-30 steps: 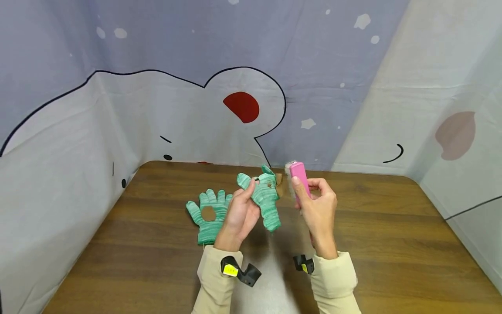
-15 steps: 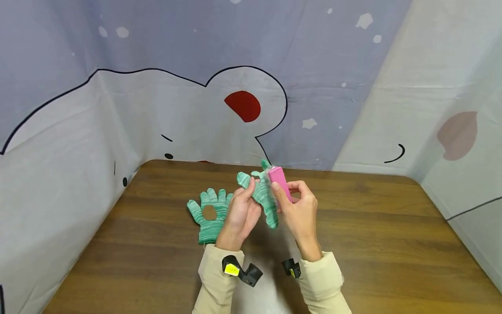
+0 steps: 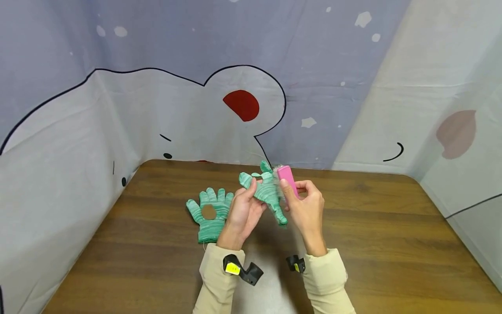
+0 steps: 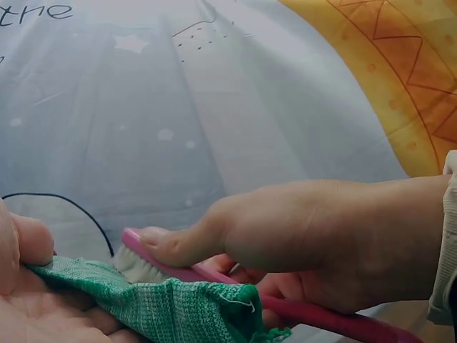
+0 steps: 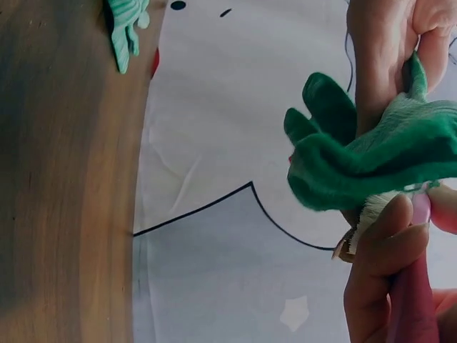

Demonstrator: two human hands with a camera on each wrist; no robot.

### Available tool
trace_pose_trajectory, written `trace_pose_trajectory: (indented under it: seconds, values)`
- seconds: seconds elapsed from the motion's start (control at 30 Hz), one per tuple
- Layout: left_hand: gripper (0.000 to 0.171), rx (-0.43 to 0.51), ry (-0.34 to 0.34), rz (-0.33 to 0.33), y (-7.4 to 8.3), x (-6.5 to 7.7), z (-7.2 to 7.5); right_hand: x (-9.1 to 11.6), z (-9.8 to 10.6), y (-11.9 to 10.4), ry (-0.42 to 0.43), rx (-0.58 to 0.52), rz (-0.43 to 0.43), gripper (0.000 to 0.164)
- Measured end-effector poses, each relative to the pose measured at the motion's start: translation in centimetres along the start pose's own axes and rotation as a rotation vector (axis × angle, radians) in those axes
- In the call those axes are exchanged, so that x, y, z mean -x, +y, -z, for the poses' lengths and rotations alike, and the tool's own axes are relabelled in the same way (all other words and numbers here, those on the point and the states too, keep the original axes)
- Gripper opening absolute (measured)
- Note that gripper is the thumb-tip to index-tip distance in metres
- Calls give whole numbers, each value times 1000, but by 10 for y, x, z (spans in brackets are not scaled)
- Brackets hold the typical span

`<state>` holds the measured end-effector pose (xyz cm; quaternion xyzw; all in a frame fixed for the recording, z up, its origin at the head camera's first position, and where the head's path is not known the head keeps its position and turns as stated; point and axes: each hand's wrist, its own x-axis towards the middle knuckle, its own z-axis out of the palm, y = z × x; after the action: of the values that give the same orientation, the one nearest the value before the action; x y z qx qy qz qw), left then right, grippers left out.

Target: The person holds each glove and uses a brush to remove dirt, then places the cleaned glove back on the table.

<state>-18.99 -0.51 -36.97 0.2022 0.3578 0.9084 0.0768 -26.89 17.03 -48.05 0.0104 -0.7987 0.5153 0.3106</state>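
Note:
My left hand (image 3: 242, 216) pinches a green striped knit glove (image 3: 267, 191) between thumb and fingers, clear of the table. My right hand (image 3: 309, 210) grips a pink brush (image 3: 287, 176) by its handle, thumb laid along the back of the head. White bristles (image 4: 139, 266) meet the fabric in the left wrist view. From the right wrist view, the held glove (image 5: 343, 168) hangs folded, its fingers to the left, and a small brown piece (image 5: 345, 246) shows beside the bristles. Left of my left hand, a second green glove (image 3: 211, 229) lies flat, a round brown spot (image 3: 208, 212) at its palm.
The wooden table (image 3: 376, 244) spreads out under both arms. Behind it hangs a printed cloth (image 3: 176, 113) that also rises on both sides. Black camera mounts (image 3: 249, 274) sit on the wrists over beige sleeves (image 3: 327, 274).
The brush came left from beside the held glove onto its fabric, then shifted slightly back right. The glove's lower end swung a little right. The flat glove stayed put.

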Motion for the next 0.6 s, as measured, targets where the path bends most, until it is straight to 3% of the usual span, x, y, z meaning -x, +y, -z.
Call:
trace_pose_trajectory:
  seconds: [0.23, 0.3, 0.4, 0.53, 0.6]
  values:
    - [45, 15, 27, 1, 0, 0, 0, 6, 32, -90, 14, 5, -128, 39]
    - [40, 18, 34, -11, 2, 0, 0, 4, 39, -99, 23, 24, -141, 39]
    - [33, 11, 43, -26, 4, 1, 0, -1, 44, -87, 45, 35, -169, 39]
    - [35, 14, 42, -28, 4, 1, 1, -8, 43, -57, -3, -65, -183, 37]
    - [37, 14, 47, -23, 3, 1, 0, -4, 47, -79, -50, -139, -184, 36]
